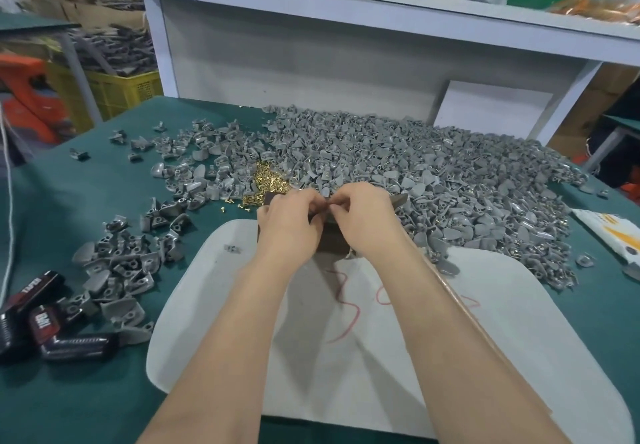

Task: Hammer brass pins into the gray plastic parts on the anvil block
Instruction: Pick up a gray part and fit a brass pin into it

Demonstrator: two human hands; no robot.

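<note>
My left hand and my right hand meet fingertip to fingertip over the dark brown anvil block. Between them they pinch a small gray plastic part, which is mostly hidden by the fingers. No pin shows between the fingers. A hammer lies in my right hand: its dark head pokes out past the knuckles and its wooden handle runs back along my forearm. A heap of brass pins lies just beyond my left hand.
A big pile of gray parts covers the green table at back and right. A smaller heap lies at left. The block stands on a white mat. Dark tape-measure cases sit front left, a printed bag at right.
</note>
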